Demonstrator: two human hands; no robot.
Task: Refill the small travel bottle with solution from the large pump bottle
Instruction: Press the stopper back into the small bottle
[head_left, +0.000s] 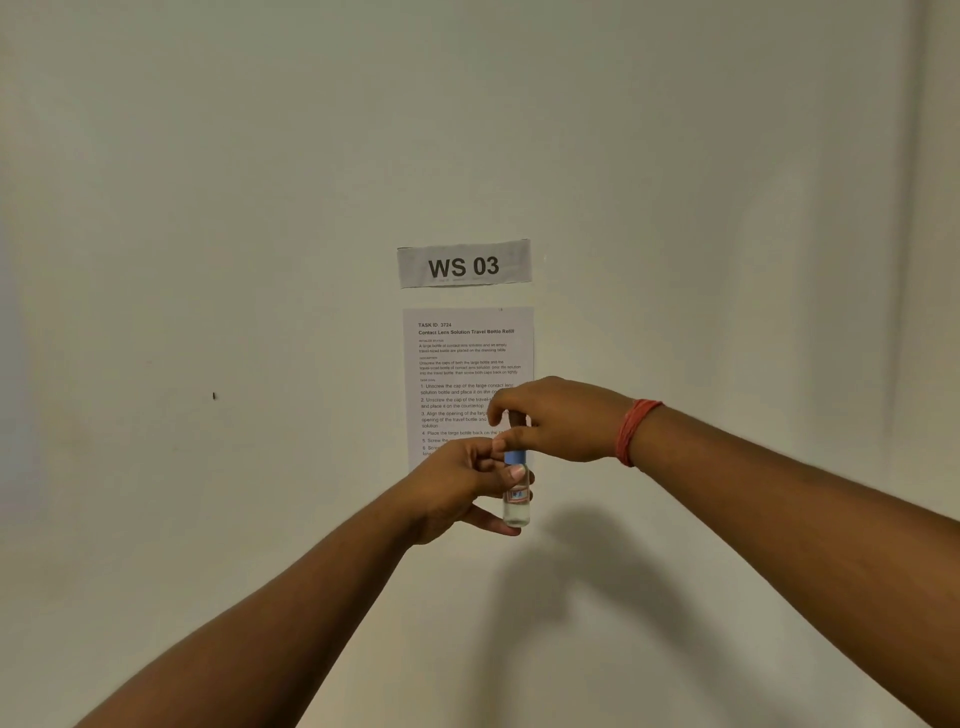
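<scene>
The left hand (462, 483) holds the small bottle (517, 493) tight; the right hand (556, 421) pinches its cap (515, 441) on top. Next, twist.

Both arms are stretched out in front of a pale wall. The left hand (457, 483) holds the small travel bottle (516, 493) upright, with fingers curled round its clear body. The bottle has a blue band below its top and some clear liquid at the bottom. The right hand (556, 421) grips the top of the bottle from above; a red thread band (636, 431) is on that wrist. Behind the hands, a printed task sheet (467, 364) hangs under a label "WS 03" (464, 263).
</scene>
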